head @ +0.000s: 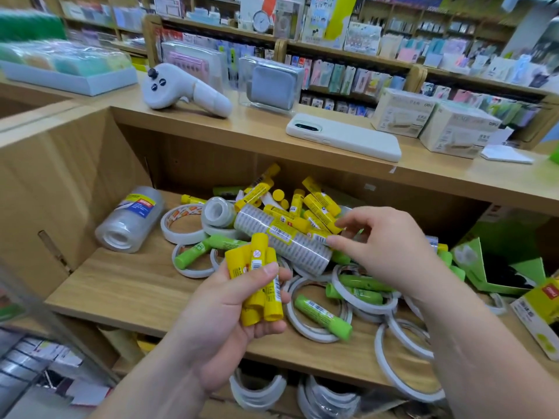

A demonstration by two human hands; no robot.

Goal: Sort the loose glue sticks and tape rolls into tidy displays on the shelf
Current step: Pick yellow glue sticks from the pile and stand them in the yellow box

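Left hand (230, 322) grips a bundle of yellow glue sticks (257, 267); right hand (387, 246), fingers apart and empty, hovers with the loose pile (320, 204) at its ten o'clock.

Bright, even shop light — edges bowed, upper left corner motion-blurred.

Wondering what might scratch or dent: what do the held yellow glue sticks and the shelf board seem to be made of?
The yellow glue sticks: probably hard plastic, smooth and slightly glossy, with printed paper-like labels. The shelf board: wood or wood-look laminate, matt, with grain lines showing; which of the two is unclear.
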